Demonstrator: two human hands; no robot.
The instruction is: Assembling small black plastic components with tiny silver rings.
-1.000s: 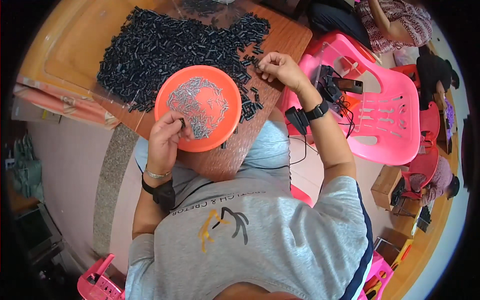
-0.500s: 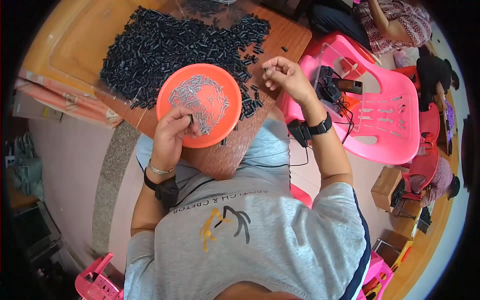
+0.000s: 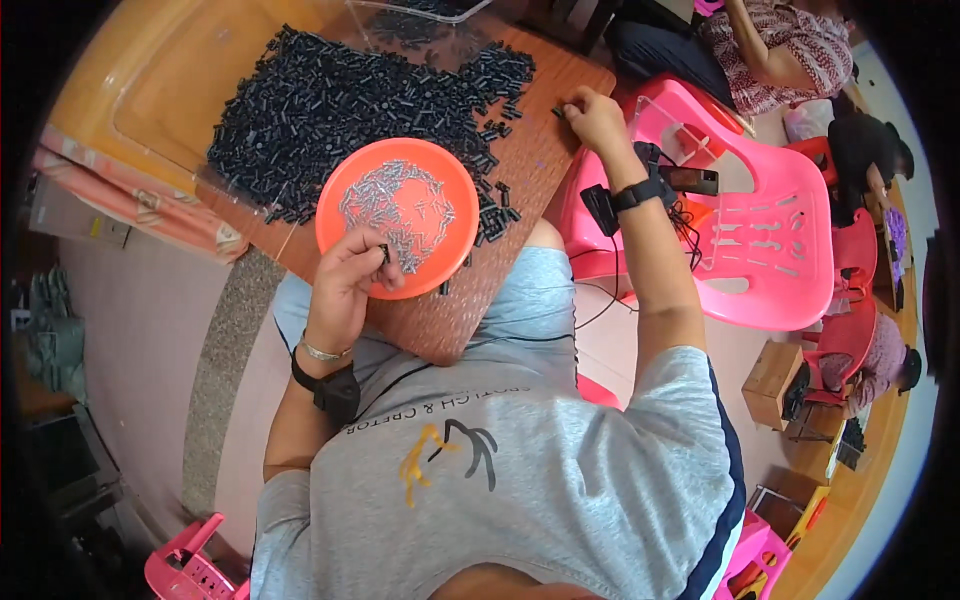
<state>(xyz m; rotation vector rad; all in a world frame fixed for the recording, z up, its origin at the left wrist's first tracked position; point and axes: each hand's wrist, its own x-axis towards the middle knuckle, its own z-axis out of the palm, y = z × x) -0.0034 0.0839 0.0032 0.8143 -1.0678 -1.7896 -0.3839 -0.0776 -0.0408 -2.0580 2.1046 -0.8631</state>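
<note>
Many small black tubes (image 3: 350,95) lie heaped on the tabletop (image 3: 545,160); the left hand (image 3: 350,275) pinches one tiny black piece over the orange plate (image 3: 345,235) of silver pins (image 3: 395,205); the right hand (image 3: 595,118), far right, pinches another.

The plate (image 3: 345,190) is orange with silver pins (image 3: 395,205), the small tubes (image 3: 330,95) are black, the desk (image 3: 540,170) is brown, the chair (image 3: 790,250) is pink.
</note>
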